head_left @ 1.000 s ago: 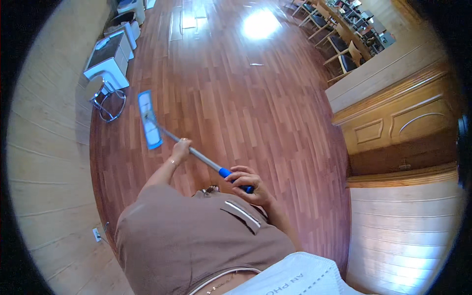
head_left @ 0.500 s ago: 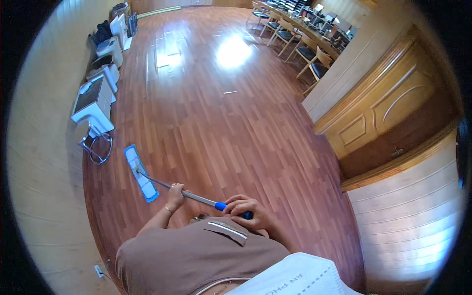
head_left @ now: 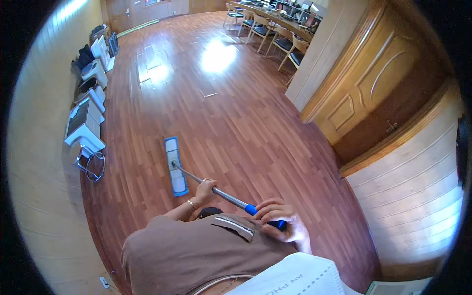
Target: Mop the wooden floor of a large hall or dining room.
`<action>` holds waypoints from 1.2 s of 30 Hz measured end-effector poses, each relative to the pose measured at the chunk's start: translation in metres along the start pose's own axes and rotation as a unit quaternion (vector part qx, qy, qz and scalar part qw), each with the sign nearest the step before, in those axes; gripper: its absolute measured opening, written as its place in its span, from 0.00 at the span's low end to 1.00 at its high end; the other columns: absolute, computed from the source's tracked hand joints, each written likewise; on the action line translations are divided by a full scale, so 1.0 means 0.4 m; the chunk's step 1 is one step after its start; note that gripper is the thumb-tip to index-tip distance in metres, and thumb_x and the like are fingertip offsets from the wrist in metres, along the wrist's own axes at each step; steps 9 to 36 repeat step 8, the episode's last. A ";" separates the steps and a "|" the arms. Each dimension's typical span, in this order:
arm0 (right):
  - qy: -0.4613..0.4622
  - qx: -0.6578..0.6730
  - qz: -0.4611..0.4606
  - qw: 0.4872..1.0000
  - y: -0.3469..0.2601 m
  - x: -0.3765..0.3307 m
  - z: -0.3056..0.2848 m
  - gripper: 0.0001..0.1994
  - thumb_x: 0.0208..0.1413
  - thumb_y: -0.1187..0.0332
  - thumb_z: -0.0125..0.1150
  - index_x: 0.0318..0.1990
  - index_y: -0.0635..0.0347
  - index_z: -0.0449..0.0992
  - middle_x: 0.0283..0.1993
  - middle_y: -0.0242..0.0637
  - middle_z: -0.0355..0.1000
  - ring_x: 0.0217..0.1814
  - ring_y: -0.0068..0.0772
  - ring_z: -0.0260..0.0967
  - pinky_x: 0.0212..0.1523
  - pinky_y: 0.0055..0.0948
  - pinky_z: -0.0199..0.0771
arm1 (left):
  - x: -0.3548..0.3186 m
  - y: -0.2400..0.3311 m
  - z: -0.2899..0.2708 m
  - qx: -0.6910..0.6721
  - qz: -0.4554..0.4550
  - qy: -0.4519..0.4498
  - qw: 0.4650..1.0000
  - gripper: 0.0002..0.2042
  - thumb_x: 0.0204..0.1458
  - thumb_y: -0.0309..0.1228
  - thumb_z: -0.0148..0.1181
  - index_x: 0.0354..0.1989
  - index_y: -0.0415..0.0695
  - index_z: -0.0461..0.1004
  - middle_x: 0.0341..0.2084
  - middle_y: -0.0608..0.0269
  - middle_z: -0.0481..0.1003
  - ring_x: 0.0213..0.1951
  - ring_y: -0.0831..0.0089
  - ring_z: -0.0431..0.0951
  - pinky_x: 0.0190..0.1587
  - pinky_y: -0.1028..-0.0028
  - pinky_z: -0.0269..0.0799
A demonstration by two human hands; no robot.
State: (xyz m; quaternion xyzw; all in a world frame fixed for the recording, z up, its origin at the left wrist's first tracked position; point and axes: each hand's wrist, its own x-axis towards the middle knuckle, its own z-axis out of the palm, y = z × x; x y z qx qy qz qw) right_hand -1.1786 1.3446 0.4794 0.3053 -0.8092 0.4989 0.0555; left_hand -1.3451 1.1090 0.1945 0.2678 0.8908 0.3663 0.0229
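Observation:
A flat mop (head_left: 176, 169) lies with its long blue-edged, pale head flat on the wood floor, ahead and left of me. From the head's middle a thin metal pole slants down to the right. My left hand (head_left: 204, 191), a bracelet on its wrist, is wrapped round the pole about halfway along. Farther up, at the blue and dark grip, my right hand (head_left: 284, 219) closes round the handle's end near my chest. The right thumb is below the grip and its fingers lie over the top.
White cabinet-like units (head_left: 86, 123) and a chrome-framed stool (head_left: 91, 162) line the left wall. A row of wooden chairs (head_left: 282, 43) stands by a long desk (head_left: 275, 18) at the far right. A closed wooden door (head_left: 366, 93) is on the right. Glare shines off the wood floor (head_left: 236, 132).
The mop head has swept to the right, away from the left wall, and now points more nearly straight ahead. Both hands have moved right with the pole, keeping their hold.

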 end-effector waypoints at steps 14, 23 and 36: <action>-0.060 0.048 -0.041 0.996 0.039 -0.073 -0.131 0.08 0.43 0.69 0.67 0.32 0.58 0.77 0.40 0.37 0.76 0.47 0.44 0.72 0.52 0.43 0.67 | 0.182 0.116 0.180 -0.070 0.092 -0.030 0.993 0.12 0.42 0.34 0.65 0.19 0.42 0.68 0.21 0.48 0.72 0.31 0.49 0.72 0.39 0.59 0.66; -0.060 0.048 -0.041 0.996 0.039 -0.073 -0.131 0.08 0.43 0.69 0.67 0.32 0.58 0.77 0.40 0.37 0.76 0.47 0.44 0.72 0.52 0.43 0.67 | 0.182 0.116 0.180 -0.070 0.092 -0.030 0.993 0.12 0.42 0.34 0.65 0.19 0.42 0.68 0.21 0.48 0.72 0.31 0.49 0.72 0.39 0.59 0.66; -0.060 0.048 -0.041 0.996 0.039 -0.073 -0.131 0.08 0.43 0.69 0.67 0.32 0.58 0.77 0.40 0.37 0.76 0.47 0.44 0.72 0.52 0.43 0.67 | 0.182 0.116 0.180 -0.070 0.092 -0.030 0.993 0.12 0.42 0.34 0.65 0.19 0.42 0.68 0.21 0.48 0.72 0.31 0.49 0.72 0.39 0.59 0.66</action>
